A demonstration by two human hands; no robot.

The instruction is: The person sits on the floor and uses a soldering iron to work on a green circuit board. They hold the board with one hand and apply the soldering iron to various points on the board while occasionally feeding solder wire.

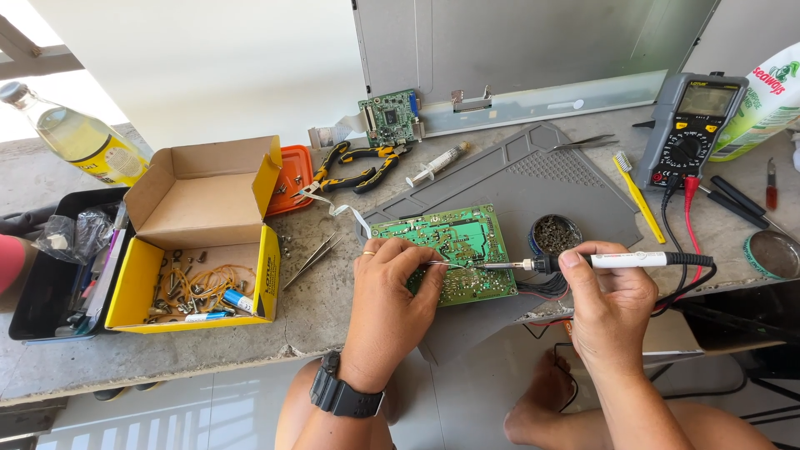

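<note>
Right grip (602, 287) clenching soldering iron (617, 261), left grip (392, 287) pinching solder wire (444, 265), over circuit board (467, 242)

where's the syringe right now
In the head view, the syringe lies on the concrete bench just left of the grey mat, beside the yellow-handled pliers and behind the green circuit board.

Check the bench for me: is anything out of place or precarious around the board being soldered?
One thing: the green circuit board juts past the near edge of the grey mat, close to the bench edge, steadied only by the left hand. The right hand holds the soldering iron to it. Nothing spilled.
</note>
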